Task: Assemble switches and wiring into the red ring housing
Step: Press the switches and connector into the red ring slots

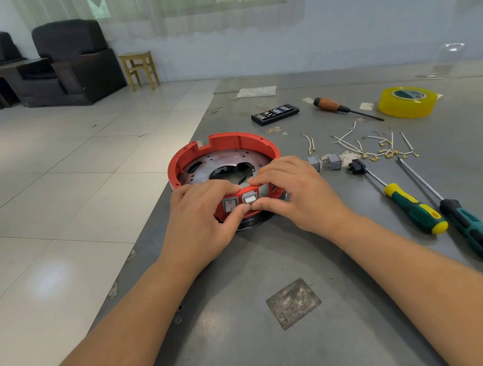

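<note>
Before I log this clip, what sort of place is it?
Probably a makeshift workshop in an ordinary room: a metal worktable strewn with screwdrivers, loose wires and tape, with armchairs and a wooden stool on the tiled floor behind.

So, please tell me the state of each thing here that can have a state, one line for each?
red ring housing: upright on table, open top.
left switch: seated in the wall.
right switch: in its slot, thumbs at it.
loose switches: two, on table, not fitted.
wires: loose, unconnected.
left hand: grips housing.
right hand: grips housing.
tape roll: lying flat.
</note>
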The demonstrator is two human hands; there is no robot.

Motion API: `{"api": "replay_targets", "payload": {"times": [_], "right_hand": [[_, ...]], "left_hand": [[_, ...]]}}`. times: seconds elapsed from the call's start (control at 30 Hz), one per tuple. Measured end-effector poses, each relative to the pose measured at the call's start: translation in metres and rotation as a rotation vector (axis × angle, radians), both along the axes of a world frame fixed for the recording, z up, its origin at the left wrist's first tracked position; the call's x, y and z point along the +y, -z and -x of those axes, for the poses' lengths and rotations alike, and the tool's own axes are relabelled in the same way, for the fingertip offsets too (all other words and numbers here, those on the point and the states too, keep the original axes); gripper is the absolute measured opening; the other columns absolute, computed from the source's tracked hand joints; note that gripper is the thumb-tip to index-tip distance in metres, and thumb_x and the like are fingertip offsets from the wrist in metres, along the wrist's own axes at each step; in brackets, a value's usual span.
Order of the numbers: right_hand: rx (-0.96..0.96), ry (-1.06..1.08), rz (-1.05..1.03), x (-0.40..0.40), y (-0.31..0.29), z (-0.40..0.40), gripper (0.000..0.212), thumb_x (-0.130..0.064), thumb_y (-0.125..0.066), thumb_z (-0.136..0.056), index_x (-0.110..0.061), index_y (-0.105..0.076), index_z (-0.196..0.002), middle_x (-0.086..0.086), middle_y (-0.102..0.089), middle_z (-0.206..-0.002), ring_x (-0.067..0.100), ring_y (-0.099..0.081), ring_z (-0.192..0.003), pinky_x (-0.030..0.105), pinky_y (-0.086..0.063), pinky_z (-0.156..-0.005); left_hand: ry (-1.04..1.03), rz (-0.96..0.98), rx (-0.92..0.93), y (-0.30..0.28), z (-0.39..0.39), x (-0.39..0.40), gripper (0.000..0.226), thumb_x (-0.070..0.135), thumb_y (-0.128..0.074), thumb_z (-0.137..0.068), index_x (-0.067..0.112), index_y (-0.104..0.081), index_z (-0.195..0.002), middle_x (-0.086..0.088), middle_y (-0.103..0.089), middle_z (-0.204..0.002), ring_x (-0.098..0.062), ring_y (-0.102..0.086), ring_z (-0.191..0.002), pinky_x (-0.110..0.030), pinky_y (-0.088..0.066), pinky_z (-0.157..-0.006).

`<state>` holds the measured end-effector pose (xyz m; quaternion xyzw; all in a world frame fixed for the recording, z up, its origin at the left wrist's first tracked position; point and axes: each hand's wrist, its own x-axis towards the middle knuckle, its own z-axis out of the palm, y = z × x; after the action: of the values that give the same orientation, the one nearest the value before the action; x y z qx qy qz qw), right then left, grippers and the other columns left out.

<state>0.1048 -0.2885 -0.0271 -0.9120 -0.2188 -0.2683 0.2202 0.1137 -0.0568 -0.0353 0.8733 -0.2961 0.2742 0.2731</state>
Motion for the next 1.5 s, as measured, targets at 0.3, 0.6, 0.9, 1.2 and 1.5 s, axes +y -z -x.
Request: {"api": "replay_targets", "payload": {"times": [0.3, 0.6, 0.9, 1.2, 1.5], "right_hand": [[0.023, 0.017, -0.040, 0.003, -0.003, 0.000, 0.036, -0.045, -0.078, -0.086, -0.022, -0.076, -0.113, -0.006, -0.071, -0.114, 0.019, -0.058, -0.119, 0.047, -0.043, -0.101], [-0.030, 0.019, -0.067, 0.006, 0.001, 0.002, 0.032, -0.046, -0.078, -0.084, -0.024, -0.075, -0.107, -0.008, -0.069, -0.108, 0.018, -0.058, -0.114, 0.043, -0.041, -0.099], [-0.107, 0.001, -0.028, 0.009, 0.005, 0.017, 0.036, -0.058, -0.065, -0.088, -0.028, -0.073, -0.107, -0.013, -0.067, -0.106, 0.013, -0.059, -0.111, 0.038, -0.036, -0.099], [-0.089, 0.014, -0.100, 0.016, 0.003, 0.016, 0.028, -0.052, -0.065, -0.089, -0.027, -0.075, -0.099, -0.023, -0.061, -0.097, 0.010, -0.058, -0.106, 0.041, -0.037, -0.098], [-0.050, 0.039, -0.074, -0.001, 0.004, 0.014, 0.032, -0.036, -0.061, -0.093, -0.028, -0.069, -0.123, -0.014, -0.066, -0.121, 0.010, -0.047, -0.135, 0.035, -0.028, -0.113]], "left_hand": [[-0.010, 0.028, -0.019, 0.001, -0.001, -0.003, 0.025, 0.043, -0.073, -0.089, 0.027, -0.072, -0.108, 0.013, -0.074, -0.104, -0.015, -0.065, -0.097, -0.033, -0.033, -0.095], [0.006, 0.037, 0.011, -0.001, 0.000, -0.001, 0.024, 0.039, -0.075, -0.087, 0.026, -0.073, -0.108, 0.014, -0.073, -0.106, -0.011, -0.064, -0.098, -0.034, -0.034, -0.100], [0.132, 0.042, 0.033, -0.002, 0.002, 0.017, 0.036, 0.052, -0.064, -0.091, 0.026, -0.072, -0.115, 0.018, -0.069, -0.114, 0.006, -0.054, -0.107, -0.036, -0.039, -0.107], [0.087, 0.099, 0.044, -0.005, 0.003, 0.008, 0.030, 0.047, -0.064, -0.091, 0.022, -0.076, -0.103, 0.016, -0.073, -0.106, -0.005, -0.063, -0.101, -0.037, -0.038, -0.102], [0.130, 0.120, 0.076, -0.005, -0.001, 0.013, 0.023, 0.038, -0.072, -0.090, 0.025, -0.076, -0.108, 0.035, -0.060, -0.109, 0.022, -0.050, -0.107, -0.042, -0.042, -0.103]]}}
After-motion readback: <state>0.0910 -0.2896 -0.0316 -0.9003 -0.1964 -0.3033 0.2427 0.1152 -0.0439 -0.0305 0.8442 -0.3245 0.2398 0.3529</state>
